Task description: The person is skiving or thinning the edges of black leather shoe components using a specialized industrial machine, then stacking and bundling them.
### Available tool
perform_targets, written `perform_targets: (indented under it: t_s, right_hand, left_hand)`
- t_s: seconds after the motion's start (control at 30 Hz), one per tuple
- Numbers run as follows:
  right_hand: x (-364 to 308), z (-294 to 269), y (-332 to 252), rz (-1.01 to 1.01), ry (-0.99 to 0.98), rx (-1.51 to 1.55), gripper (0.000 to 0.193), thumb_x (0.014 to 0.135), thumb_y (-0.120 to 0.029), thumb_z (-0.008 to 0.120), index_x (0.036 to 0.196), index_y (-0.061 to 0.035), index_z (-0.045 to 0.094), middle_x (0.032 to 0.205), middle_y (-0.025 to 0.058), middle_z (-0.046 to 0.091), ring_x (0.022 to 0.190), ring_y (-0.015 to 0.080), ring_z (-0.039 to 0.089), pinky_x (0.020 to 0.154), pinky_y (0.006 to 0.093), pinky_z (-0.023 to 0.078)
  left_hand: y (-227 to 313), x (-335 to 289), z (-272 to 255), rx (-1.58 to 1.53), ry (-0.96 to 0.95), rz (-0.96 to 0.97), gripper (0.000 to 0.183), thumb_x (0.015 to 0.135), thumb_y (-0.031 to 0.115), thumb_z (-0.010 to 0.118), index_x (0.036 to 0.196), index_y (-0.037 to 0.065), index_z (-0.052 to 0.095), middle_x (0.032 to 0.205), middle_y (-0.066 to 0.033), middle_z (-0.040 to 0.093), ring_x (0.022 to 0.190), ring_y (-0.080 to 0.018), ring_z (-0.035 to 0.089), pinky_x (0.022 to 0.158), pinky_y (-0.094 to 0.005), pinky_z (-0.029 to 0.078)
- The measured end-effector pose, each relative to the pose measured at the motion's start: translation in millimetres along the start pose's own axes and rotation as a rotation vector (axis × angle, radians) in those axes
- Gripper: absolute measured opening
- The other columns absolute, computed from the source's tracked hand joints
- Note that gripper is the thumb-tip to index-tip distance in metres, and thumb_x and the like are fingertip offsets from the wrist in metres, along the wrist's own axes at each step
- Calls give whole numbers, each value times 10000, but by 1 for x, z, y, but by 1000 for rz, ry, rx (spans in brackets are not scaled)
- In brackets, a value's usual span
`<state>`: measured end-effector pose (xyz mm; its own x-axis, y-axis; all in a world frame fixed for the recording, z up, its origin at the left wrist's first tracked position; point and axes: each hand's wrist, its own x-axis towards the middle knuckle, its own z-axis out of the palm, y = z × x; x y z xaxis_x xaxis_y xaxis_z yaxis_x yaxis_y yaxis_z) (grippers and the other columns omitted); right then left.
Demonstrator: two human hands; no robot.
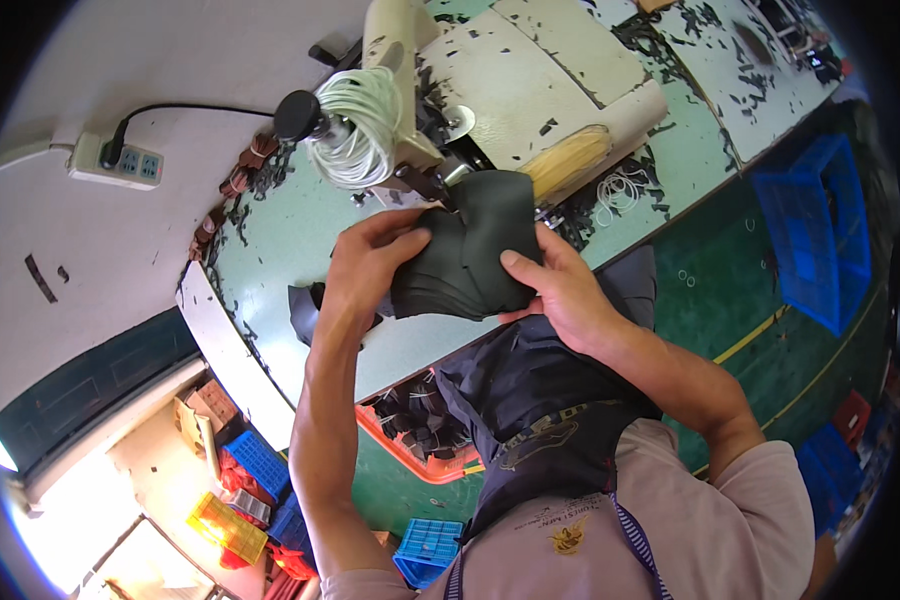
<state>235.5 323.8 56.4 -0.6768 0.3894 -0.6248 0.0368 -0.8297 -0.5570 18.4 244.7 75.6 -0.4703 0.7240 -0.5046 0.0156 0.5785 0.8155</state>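
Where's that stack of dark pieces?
In the head view, the dark stack is near the middle, held between the left hand and right hand, below and right of the white cord coil.

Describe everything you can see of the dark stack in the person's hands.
The stack is of thin, matte, near-black sheets that look flexible, like leather or rubber; which, I can't tell. Layered edges fan out at its lower left, and one broad piece rises at the upper right. The left hand grips its left side; the right hand holds its right, thumb on the upper face. It is just in front of the white machine; contact there is unclear.
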Motion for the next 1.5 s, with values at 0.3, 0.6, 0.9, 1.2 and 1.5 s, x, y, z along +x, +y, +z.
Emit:
perform_targets:
  t_s: [0.3, 0.6, 0.9, 1.2, 1.5]
  right_hand:
    - [-3, -1, 0, 1, -8, 31, 367, 1015, -187, 571, 1357, -121, 453, 1185, 62, 640, 966, 169, 692, 663, 359, 628]
    - [-2, 5, 3, 27, -46, 60, 394, 1008, -207, 583, 1359, -104, 435, 1183, 79, 641, 950, 170, 693, 651, 355, 623]
    - [-1, 2, 1, 14, -49, 26, 362, 1005, -218, 584, 1328, -104, 466, 1144, 73, 654, 895, 145, 699, 568, 311, 607]
    - [1, 4, 0, 4, -6, 30, 398, 1002, -226, 594, 1353, -100, 455, 1186, 76, 627, 951, 169, 683, 654, 353, 625]
    - [-2, 3, 1, -34, 17, 65, 427, 1003, -225, 590, 1383, -100, 440, 1206, 76, 621, 964, 181, 685, 665, 356, 628]
  left_hand:
    - [13, -1, 6, 75, 37, -71, 293, 839, 185, 757, 1029, -38, 746, 880, -112, 750, 808, -130, 680, 758, -265, 530]
    - [7, 4, 0, 256, 116, -111, 310, 829, 253, 775, 985, -16, 761, 810, -86, 742, 705, -129, 666, 684, -283, 518]
    - [13, 3, 4, 466, 152, -163, 365, 824, 370, 768, 898, 12, 763, 743, -107, 717, 676, -168, 669, 672, -318, 507]
    - [8, 4, 5, 353, 127, -72, 319, 839, 288, 754, 977, 1, 766, 823, -108, 741, 742, -146, 678, 715, -291, 517]
    - [8, 2, 3, 125, 57, -98, 310, 848, 265, 749, 999, -5, 762, 856, -117, 747, 778, -150, 688, 736, -286, 522]
